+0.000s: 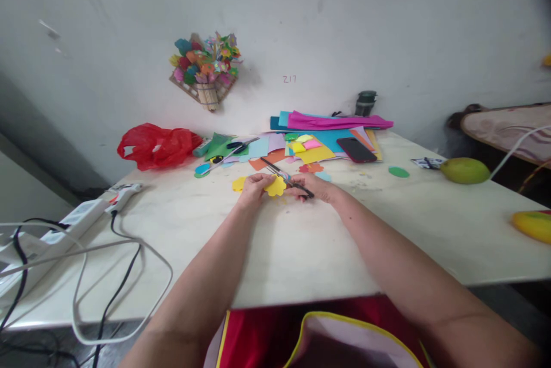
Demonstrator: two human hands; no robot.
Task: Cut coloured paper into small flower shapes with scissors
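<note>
A yellow paper flower [275, 186] with a scalloped edge is pinched in the fingers of my left hand [255, 186]. My right hand [313, 185] is closed around a pair of scissors [306, 192], whose dark handles show at its fingers. The blades lie close to the flower; whether they touch it I cannot tell. Another yellow paper piece [239, 184] rests on the table just left of my left hand. Orange-red paper flowers [310, 167] and small yellow scraps lie near both hands.
Coloured paper sheets [318, 153], a phone [356, 150] and more scissors [236, 148] lie farther back on the table [297, 253]. A red plastic bag [157, 147] sits back left, power strips [77, 216] with cables left. Mangoes [465, 170] lie right; a paper bouquet [207, 66] hangs on the wall.
</note>
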